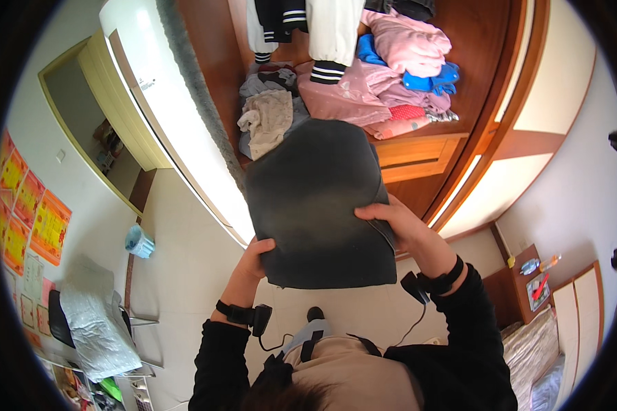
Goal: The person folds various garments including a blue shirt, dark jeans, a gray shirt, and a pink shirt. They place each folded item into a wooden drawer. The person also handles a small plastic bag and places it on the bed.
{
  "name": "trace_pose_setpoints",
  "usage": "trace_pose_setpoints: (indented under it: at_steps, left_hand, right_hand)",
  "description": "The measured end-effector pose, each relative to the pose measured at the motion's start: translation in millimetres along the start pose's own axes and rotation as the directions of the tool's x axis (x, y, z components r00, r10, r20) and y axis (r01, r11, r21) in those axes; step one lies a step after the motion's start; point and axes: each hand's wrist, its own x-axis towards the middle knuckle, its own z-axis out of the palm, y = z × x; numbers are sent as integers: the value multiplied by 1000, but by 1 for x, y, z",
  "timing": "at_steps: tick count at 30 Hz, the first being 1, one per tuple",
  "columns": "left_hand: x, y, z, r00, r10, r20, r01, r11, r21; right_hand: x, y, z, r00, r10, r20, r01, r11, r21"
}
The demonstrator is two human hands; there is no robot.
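A folded dark grey garment, probably trousers, is held up level in front of my body. My left hand grips its lower left edge, thumb on top and fingers hidden beneath. On its right side my right hand holds the edge the same way, the thumb lying over a seam. The garment's far end overlaps the front of an open wardrobe shelf. On that shelf are a pile with a cream lace piece, pink clothes and a pink bundle over blue fabric.
A jacket with white sleeves hangs above the shelf. Beneath the shelf is a wooden drawer. A sliding door with grey pile edging stands left. A waste bin and a draped chair are further left; a bed is right.
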Motion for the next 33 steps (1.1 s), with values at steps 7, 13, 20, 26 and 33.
trace_pose_setpoints:
  at_steps: [7, 13, 20, 26, 33]
  left_hand:
    - [48, 43, -28, 986, 162, 40, -154, 977, -148]
    - [130, 113, -9, 911, 411, 9, -367, 824, -431]
    - [220, 150, -18, 663, 710, 238, -562, 262, 785]
    - [235, 119, -37, 723, 487, 491, -46, -674, 737]
    - [239, 118, -38, 758, 489, 433, -26, -639, 769]
  right_hand:
    - [89, -70, 36, 994, 4, 114, 2, 998, -59]
    - [189, -147, 41, 997, 35, 70, -38, 998, 55]
    - [333, -245, 31, 937, -319, -143, 349, 871, 345]
    - [383, -297, -9, 769, -545, -335, 640, 661, 393]
    - [426, -299, -45, 717, -627, -305, 688, 569, 450]
